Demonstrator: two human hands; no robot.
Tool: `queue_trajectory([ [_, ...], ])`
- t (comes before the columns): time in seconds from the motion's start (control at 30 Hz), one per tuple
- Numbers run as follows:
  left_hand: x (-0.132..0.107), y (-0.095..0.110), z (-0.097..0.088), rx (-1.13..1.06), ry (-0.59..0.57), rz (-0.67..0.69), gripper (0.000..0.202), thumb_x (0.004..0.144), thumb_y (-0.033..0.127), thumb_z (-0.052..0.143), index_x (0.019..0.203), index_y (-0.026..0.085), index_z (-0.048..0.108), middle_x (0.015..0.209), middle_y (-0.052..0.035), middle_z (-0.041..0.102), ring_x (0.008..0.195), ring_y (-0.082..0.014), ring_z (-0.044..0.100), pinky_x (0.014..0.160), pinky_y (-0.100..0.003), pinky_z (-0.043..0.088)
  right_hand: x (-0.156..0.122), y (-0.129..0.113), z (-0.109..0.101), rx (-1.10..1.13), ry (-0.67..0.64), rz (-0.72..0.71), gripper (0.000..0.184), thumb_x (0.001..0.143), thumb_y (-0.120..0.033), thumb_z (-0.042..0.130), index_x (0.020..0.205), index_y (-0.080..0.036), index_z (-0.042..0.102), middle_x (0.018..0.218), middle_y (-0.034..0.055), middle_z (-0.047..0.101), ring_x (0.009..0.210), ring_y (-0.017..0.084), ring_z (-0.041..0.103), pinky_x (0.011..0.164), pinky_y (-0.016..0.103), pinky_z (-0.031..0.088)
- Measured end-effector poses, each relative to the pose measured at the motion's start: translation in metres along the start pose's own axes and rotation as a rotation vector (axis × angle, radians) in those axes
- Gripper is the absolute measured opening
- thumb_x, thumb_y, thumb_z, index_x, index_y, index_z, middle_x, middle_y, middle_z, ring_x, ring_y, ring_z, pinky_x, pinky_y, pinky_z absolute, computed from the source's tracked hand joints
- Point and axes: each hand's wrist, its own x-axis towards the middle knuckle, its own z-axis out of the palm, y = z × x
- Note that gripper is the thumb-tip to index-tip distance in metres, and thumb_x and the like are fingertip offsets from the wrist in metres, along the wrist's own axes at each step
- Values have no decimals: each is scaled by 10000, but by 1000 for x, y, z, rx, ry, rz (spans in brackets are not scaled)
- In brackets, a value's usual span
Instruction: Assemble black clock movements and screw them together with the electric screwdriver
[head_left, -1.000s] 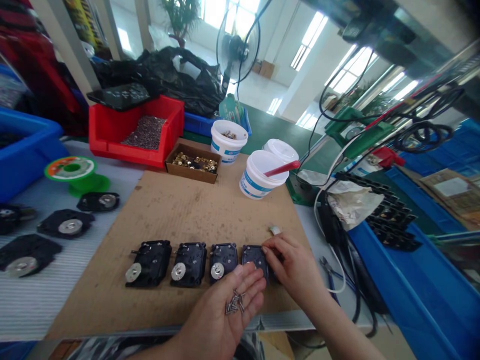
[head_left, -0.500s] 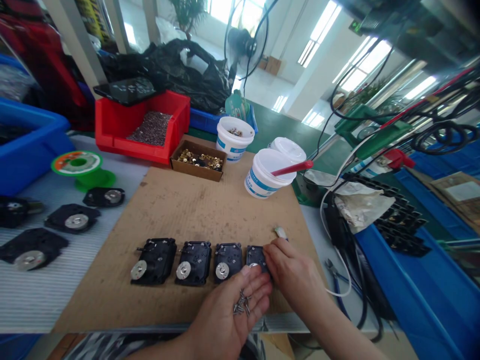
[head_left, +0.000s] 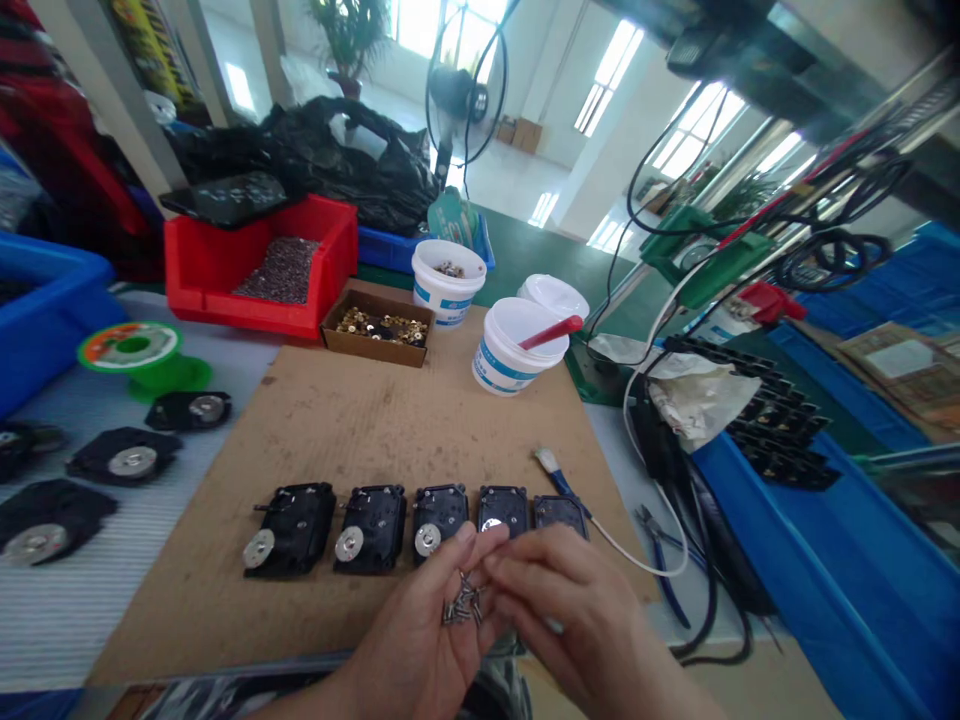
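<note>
My left hand (head_left: pixel 420 640) lies palm up near the front edge of the brown board (head_left: pixel 360 420), cupping a small heap of metal screws (head_left: pixel 461 600). The fingers of my right hand (head_left: pixel 570 610) reach into that palm and pinch at the screws. Just beyond both hands stands a row of several black plastic housings (head_left: pixel 371 528), most with a round silver disc showing; the rightmost one (head_left: pixel 559 512) shows no disc.
A red bin (head_left: pixel 225 275) of small dark parts, a cardboard box of brass pieces (head_left: pixel 379 328) and white tubs (head_left: pixel 517 350) stand at the back. More black parts (head_left: pixel 124 455) and a green solder spool (head_left: pixel 135 350) lie left. Cables, pliers (head_left: pixel 660 560) and blue crates sit right.
My right hand has left the rightmost housing and come back to my left palm, where it picks at the screws. The fifth housing is now uncovered.
</note>
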Motion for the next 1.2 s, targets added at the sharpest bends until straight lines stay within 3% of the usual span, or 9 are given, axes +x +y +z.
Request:
queue_trajectory([
  [0.13, -2, -13, -5, 12, -70, -5, 315, 956, 270, 482, 980, 107, 750, 999, -107, 767, 948, -167, 669, 865, -261, 491, -12, -12, 5, 83, -23, -16, 137, 910, -117, 548, 976, -195, 638, 892, 34, 691, 788, 186, 608, 709, 302, 487],
  [0.2, -2, -20, -11, 30, -141, 8, 203, 870, 229, 627, 1000, 145, 758, 1001, -71, 770, 964, -153, 657, 842, -233, 485, -17, -11, 5, 137, -59, 63, 122, 834, -81, 589, 875, -192, 621, 848, 22, 670, 755, 174, 593, 658, 276, 462],
  [0.3, 0, -27, -15, 90, -234, 7, 304, 779, 217, 732, 1080, 174, 742, 1027, -58, 763, 969, -156, 648, 865, -232, 470, -23, -8, 2, 230, -102, 180, 144, 724, -46, 599, 731, -184, 559, 762, 1, 606, 701, 144, 562, 599, 237, 416],
  [0.47, 9, -30, -10, 97, -180, -3, 311, 744, 198, 760, 1053, 168, 753, 1089, -75, 762, 1004, -195, 670, 888, -274, 492, -25, 5, -16, 369, -72, 218, 119, 835, -104, 522, 785, -185, 594, 769, 2, 591, 734, 132, 574, 644, 231, 436],
  [0.6, 16, -29, 4, 63, -105, -36, 294, 774, 176, 716, 1054, 89, 735, 1131, -141, 748, 1145, -269, 636, 1007, -349, 461, -19, 49, -26, -10, 70, 207, 141, 919, -136, 510, 865, -162, 638, 824, 45, 611, 779, 176, 589, 681, 283, 458],
  [0.77, 25, -32, 25, 74, 32, -20, 302, 893, 105, 543, 1168, 17, 631, 1144, -186, 733, 1101, -278, 667, 994, -379, 479, -8, 96, -17, -193, 9, 103, 92, 851, -81, 647, 857, -161, 692, 855, 57, 649, 804, 219, 589, 722, 326, 451],
  [0.97, 32, -38, 28, 46, 49, -43, 376, 953, 149, 456, 1284, -21, 506, 1178, -216, 708, 1081, -272, 678, 1009, -383, 468, -5, 96, -13, -338, -61, 9, 73, 838, -98, 688, 830, -168, 674, 824, 42, 630, 783, 229, 535, 704, 341, 407],
  [1.2, 36, -39, 24, 36, 19, -63, 402, 983, 197, 377, 1286, -36, 503, 1160, -217, 717, 1074, -264, 683, 1003, -377, 473, -7, 93, -12, -429, -172, -112, 179, 764, -66, 756, 758, -180, 618, 791, 16, 588, 737, 209, 484, 654, 325, 378],
])
